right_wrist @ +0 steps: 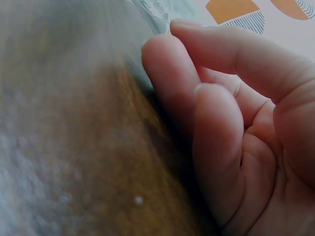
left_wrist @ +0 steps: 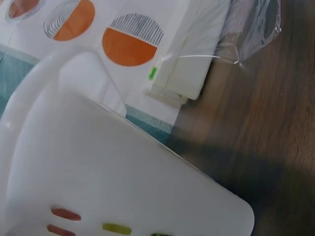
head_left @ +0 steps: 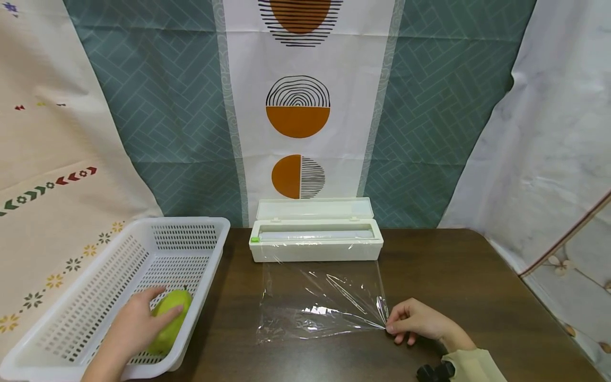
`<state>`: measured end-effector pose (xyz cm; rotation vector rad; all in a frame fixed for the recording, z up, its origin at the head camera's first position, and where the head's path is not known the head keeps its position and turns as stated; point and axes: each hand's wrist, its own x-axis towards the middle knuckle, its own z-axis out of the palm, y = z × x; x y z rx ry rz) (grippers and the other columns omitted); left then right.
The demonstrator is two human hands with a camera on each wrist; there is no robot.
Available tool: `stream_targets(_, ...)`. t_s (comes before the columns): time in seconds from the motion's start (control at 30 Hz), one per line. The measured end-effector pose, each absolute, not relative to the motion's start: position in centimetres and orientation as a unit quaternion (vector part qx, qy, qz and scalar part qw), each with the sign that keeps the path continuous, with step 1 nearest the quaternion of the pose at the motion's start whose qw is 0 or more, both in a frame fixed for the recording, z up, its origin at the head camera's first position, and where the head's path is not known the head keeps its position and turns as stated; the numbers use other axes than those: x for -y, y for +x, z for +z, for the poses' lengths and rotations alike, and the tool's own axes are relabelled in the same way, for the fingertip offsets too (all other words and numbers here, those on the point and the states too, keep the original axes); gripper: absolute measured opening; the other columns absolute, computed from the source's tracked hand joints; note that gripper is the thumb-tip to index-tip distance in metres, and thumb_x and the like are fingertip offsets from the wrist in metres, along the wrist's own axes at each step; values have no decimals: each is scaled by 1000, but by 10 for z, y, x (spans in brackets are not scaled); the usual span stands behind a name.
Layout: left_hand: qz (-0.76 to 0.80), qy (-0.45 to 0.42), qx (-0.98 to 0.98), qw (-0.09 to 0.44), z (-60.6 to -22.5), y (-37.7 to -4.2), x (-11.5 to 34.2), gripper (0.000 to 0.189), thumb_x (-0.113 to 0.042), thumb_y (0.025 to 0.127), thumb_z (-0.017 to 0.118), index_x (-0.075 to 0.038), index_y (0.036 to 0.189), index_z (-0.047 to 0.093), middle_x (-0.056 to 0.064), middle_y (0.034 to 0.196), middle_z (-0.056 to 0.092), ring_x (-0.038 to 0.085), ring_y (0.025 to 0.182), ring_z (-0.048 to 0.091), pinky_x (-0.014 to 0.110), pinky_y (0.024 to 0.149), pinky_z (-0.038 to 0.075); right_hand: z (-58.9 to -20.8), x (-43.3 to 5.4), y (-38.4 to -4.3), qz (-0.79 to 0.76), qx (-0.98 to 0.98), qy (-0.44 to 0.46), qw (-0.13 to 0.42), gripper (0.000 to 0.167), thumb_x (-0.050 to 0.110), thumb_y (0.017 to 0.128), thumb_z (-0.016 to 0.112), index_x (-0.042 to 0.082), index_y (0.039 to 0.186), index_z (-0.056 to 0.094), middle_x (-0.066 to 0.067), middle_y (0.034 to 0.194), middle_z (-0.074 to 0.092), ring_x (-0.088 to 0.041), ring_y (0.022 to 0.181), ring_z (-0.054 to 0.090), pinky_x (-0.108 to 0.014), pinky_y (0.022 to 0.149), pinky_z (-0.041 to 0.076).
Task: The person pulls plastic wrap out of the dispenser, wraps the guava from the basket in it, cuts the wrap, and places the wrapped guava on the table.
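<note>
Inside the white slotted basket [head_left: 217, 260], my left hand [head_left: 136, 323] holds a green pear [head_left: 164, 337] near the basket's right wall. The thumb lies across the pear and the index finger bends along its far left side; the other fingers are hidden. My right hand [head_left: 420, 321] pinches the near right corner of a clear cling film sheet [head_left: 324, 307] between thumb and fingers. That sheet runs from a white cling film dispenser [head_left: 315, 252], its lid [head_left: 315, 209] raised, and spreads creased over the dark table. In the right wrist view, the fingertips [right_wrist: 165, 54] meet at the film's edge.
The basket stands at the left of the brown table [head_left: 429, 265], with the dispenser at the back edge. A small green slider [head_left: 255, 240] sits on the dispenser's left end. Patterned cloths [head_left: 181, 106] hang behind and at the sides. A black device [head_left: 435, 371] is on the right wrist.
</note>
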<state>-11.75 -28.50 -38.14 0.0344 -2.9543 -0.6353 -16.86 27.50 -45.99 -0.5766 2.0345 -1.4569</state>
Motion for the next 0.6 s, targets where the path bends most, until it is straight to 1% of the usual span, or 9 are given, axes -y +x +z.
stream_targets(0.07,-204,12,978,48,-383,-118,286,77,-48,84,66,12,128,46,39,124,49,57,110,47,64,84,42,-461,-275,-169,-543,-761,-216,283,24,13,88,64,-11,91,66,6,70,70,-3,61,65,-16,47,48)
stream_targets(0.13,-201,16,979,34,-384,-118,287,80,-49,82,66,13,129,45,39,122,50,54,106,51,62,82,44,-462,-275,-169,-541,-761,-219,282,24,13,88,64,-11,91,66,6,70,70,-3,61,64,-16,47,48)
stream_targets(0.23,-202,26,979,9,-384,-120,289,85,-51,81,67,14,130,43,39,119,52,45,95,57,56,76,48,-463,-276,-170,-538,-762,-226,280,23,13,89,63,-10,91,66,6,70,69,-3,61,64,-16,47,48)
stream_targets(0.3,-206,33,978,-7,-384,-121,289,87,-51,80,68,14,130,41,37,115,55,36,88,58,51,72,49,-464,-276,-170,-537,-762,-230,279,23,12,89,63,-10,91,66,6,71,69,-3,62,64,-16,47,48)
stream_targets(0.37,-209,39,977,-21,-384,-121,290,88,-51,79,69,13,131,40,35,112,57,31,85,57,46,69,49,-463,-276,-170,-538,-762,-230,278,24,13,89,63,-11,91,66,6,71,69,-3,62,65,-16,47,48)
stream_targets(0.53,-208,49,976,-42,-383,-122,290,90,-51,76,71,12,132,38,30,104,61,28,81,57,40,64,47,-462,-276,-170,-540,-760,-227,282,24,13,89,63,-11,92,66,4,72,70,-4,62,65,-17,47,49)
stream_targets(0.6,-207,53,976,-49,-382,-122,290,91,-51,75,71,12,131,37,28,100,61,28,80,57,40,63,47,-462,-276,-170,-540,-760,-228,282,24,13,89,63,-11,92,66,4,73,70,-4,62,65,-17,47,49)
